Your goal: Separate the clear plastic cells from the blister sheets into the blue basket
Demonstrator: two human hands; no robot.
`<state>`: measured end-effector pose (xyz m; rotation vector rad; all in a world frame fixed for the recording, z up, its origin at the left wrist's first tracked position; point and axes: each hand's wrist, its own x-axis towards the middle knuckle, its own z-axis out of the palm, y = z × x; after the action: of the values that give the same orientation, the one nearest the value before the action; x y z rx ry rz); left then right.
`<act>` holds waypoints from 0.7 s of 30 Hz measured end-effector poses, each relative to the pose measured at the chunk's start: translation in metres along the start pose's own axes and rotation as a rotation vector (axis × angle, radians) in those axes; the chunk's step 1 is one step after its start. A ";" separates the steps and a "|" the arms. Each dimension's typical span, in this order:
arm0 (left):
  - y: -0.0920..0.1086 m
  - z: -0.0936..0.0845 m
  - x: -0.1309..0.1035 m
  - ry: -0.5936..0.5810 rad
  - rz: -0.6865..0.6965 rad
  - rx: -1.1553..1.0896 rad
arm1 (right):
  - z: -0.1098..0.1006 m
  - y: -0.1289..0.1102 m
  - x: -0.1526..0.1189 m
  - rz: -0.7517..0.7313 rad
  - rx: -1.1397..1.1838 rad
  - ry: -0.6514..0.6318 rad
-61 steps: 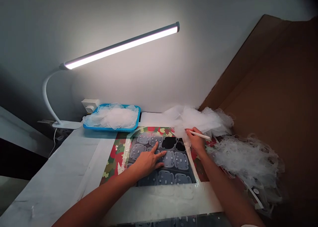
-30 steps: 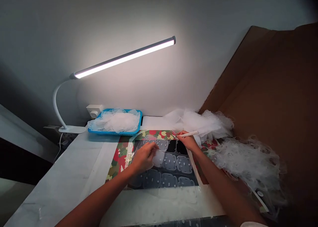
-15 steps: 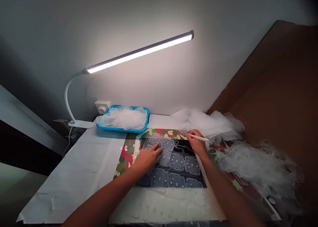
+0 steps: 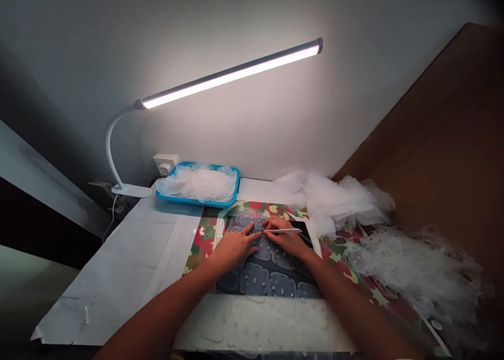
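Note:
A translucent sheet [image 4: 254, 280] marked with rows of rounded, dotted panel shapes lies over a black surface [image 4: 303, 226]. My left hand [image 4: 235, 247] rests on its upper part, fingers stretched out and pressing down. Close beside those fingertips, my right hand [image 4: 284, 236] grips a slim white pen-like tool [image 4: 290, 230] that points left, its tip at the sheet near the left index finger. What kind of tip it has is too small to tell. A camouflage-patterned covering [image 4: 202, 239] shows around the black surface.
A blue tray [image 4: 197, 201] heaped with thin white translucent pieces stands at the back left. More filmy sheets [image 4: 338, 202] lie back right, and a tangled heap of clear scraps [image 4: 417, 271] lies at right. A lit lamp [image 4: 232, 75] arches above; a brown panel [image 4: 441, 139] borders the right.
My right hand has moved left with the white tool, from the sheet's upper right edge to beside my left fingers. The left hand stays put. The view has shifted slightly.

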<state>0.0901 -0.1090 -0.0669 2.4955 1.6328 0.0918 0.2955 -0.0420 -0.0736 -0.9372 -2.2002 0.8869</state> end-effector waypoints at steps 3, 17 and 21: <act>-0.003 0.004 0.001 0.005 0.008 -0.044 | 0.001 -0.002 0.000 0.018 -0.018 -0.015; -0.004 0.009 0.005 -0.066 0.005 -0.058 | 0.009 0.003 -0.003 -0.068 -0.132 -0.029; -0.004 0.010 0.002 -0.066 -0.015 -0.060 | -0.004 0.015 0.000 0.141 -0.097 0.244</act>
<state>0.0888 -0.1062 -0.0774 2.4155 1.5994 0.0554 0.3044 -0.0328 -0.0826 -1.1929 -2.0018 0.6918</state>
